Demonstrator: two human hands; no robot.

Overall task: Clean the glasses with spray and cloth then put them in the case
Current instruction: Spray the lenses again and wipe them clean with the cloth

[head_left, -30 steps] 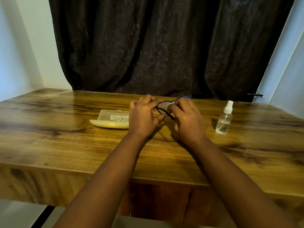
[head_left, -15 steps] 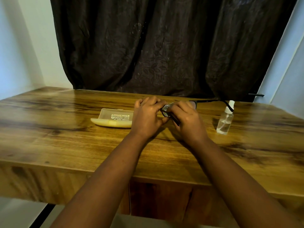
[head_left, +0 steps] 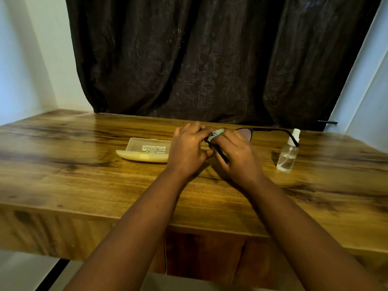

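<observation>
Both my hands meet over the middle of the wooden table (head_left: 84, 181). My left hand (head_left: 188, 149) grips the left side of the black-framed glasses (head_left: 246, 132). My right hand (head_left: 235, 153) pinches a pale blue cloth (head_left: 219, 132) against the left lens. The right lens and one temple arm stick out to the right, reaching toward the clear spray bottle (head_left: 287, 153). The other temple points back toward me between my hands. An open cream-coloured case (head_left: 144, 151) lies just left of my left hand.
A dark curtain (head_left: 210, 59) hangs behind the table's far edge, with pale walls on both sides. The spray bottle stands upright close to the glasses' outstretched arm.
The glasses' right temple has swung out to the right, now reaching the spray bottle. My hands stay together at the left lens with the cloth.
</observation>
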